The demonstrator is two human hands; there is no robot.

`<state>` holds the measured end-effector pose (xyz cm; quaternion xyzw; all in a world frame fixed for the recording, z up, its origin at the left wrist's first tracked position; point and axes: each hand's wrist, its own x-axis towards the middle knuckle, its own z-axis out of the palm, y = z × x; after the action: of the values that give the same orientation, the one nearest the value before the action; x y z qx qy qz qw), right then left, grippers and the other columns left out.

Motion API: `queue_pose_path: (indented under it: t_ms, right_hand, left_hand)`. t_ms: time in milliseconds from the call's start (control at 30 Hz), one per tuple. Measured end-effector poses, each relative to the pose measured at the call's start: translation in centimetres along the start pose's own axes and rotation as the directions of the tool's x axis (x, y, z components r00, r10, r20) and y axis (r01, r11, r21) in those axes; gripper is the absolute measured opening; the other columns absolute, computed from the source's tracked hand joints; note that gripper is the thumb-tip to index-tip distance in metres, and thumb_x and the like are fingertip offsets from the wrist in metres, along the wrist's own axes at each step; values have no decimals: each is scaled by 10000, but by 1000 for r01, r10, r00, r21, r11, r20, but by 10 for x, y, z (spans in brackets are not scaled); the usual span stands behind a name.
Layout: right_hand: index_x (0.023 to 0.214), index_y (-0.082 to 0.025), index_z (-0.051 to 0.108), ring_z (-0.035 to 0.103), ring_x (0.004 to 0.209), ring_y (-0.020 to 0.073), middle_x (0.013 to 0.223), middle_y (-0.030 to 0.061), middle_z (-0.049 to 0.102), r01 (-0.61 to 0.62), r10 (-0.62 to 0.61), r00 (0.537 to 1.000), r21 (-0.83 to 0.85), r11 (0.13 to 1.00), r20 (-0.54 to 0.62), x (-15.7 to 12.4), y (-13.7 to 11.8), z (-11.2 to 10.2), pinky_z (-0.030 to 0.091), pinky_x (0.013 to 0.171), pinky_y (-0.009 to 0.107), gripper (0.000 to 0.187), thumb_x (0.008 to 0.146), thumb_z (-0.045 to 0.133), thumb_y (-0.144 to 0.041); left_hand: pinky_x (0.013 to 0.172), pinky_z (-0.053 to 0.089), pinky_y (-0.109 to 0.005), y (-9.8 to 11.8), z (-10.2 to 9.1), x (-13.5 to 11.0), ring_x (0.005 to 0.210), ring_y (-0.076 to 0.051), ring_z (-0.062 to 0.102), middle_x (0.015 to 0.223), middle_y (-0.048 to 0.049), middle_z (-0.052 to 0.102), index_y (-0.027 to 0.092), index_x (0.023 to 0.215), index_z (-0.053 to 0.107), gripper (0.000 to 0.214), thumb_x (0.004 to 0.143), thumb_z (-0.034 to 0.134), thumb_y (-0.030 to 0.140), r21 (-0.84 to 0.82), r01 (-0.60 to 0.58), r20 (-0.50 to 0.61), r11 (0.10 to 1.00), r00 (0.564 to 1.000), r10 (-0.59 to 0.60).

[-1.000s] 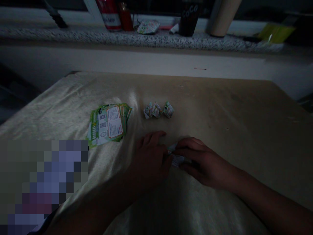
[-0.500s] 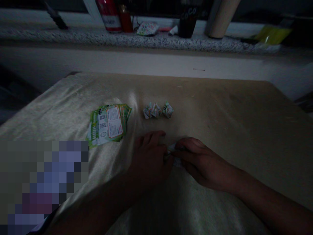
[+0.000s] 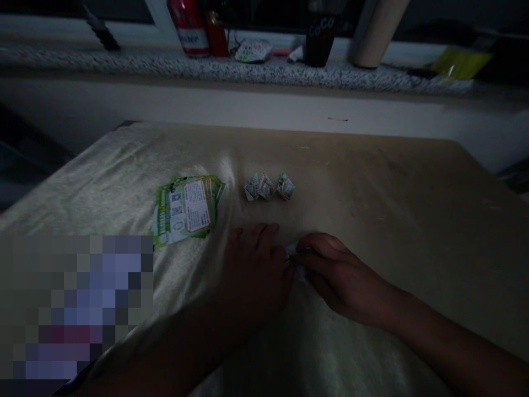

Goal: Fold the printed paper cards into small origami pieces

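Note:
My left hand (image 3: 255, 270) and my right hand (image 3: 336, 275) meet near the front of the cloth-covered table (image 3: 392, 198). Between their fingertips they pinch a small piece of folded printed paper (image 3: 294, 259), mostly hidden by the fingers. Both hands are closed on it and press it against the cloth. Three small folded paper shapes (image 3: 268, 187) stand in a row just beyond the hands. A fanned stack of green and white leaflets (image 3: 187, 210) lies to the left of my left hand.
A speckled stone ledge (image 3: 256, 69) runs along the back with a red can (image 3: 188, 25), a dark cup (image 3: 320, 33), a paper roll (image 3: 378, 27) and a yellow packet (image 3: 460, 63). The light is dim. A blurred patch covers the lower left.
The hands have barely moved. Less of the white paper shows between the fingers now than a second ago, as the fingertips have drawn closer over it.

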<state>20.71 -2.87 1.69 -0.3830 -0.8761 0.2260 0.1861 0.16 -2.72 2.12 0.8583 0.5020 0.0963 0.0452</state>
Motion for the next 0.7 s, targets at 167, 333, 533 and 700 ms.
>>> queue_pose_path:
  t_ms: [167,333,533,700]
  right_hand:
    - [1261,-205,689,568,1153,278,1176,116,630,-2,2,1000,17,1000,-4,3,-1,-1,489,1024,474,385,925,556,-75]
    - [1237,-196,699,567,1137,274,1174,116,629,-7,7,1000,19,1000,-8,1,1,0,486,1016,476,353,931,559,-87]
    - [1266,-202,687,546,1192,264,1209,108,616,-11,11,1000,28,1000,-1,-2,2,2,465,1060,453,409,906,560,-55]
    - [1272,-205,680,532,1216,269,1225,108,604,-24,24,1000,37,999,13,-3,1,1,455,1076,461,425,895,557,-54]
  left_hand:
    - [1076,311,-716,3,6,-4,1308,-423,516,1424,-214,592,124,1054,713,270,972,533,307,32,-21,-58,999,998,23]
    - [1096,346,-631,1,14,-9,1273,-333,554,1398,-127,632,181,1063,692,180,979,533,182,73,-167,-177,983,968,177]
    - [1094,333,-662,-4,15,-10,1279,-344,538,1387,-100,642,205,1054,707,196,989,525,241,1,-148,-158,989,977,146]
    - [1117,301,-683,-3,10,-10,1304,-353,515,1413,-104,621,217,1069,720,239,982,520,315,-92,-90,-83,992,993,82]
